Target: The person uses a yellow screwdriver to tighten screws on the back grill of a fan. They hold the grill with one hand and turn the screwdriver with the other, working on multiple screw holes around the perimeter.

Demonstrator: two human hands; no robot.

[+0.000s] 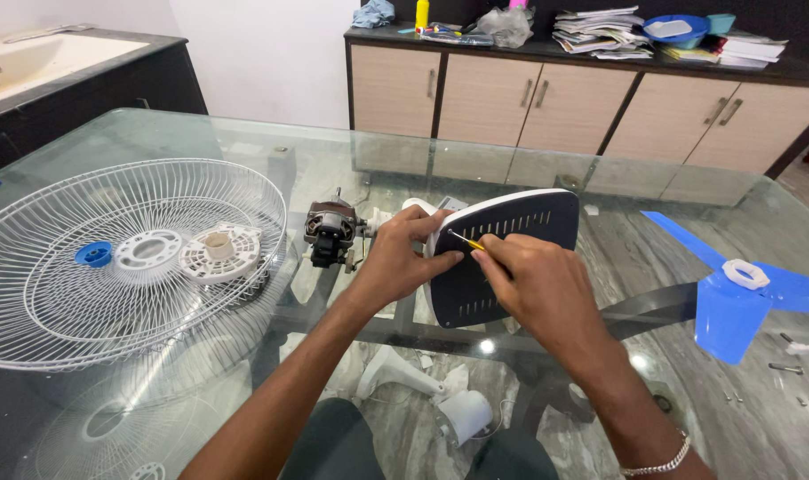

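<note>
Head camera, looking down at a glass-topped table. The left hand clamps the edge of a dark slotted plastic fan base cover with a white rim, held tilted above the table centre. The right hand pinches a thin yellow-handled screwdriver against the cover; its tip is too small to see clearly. The cover looks light, stiff and smooth, best gripped by its rim. Just left sits the bare fan motor. Farther left lies a white wire fan guard; right, blue fan blades.
</note>
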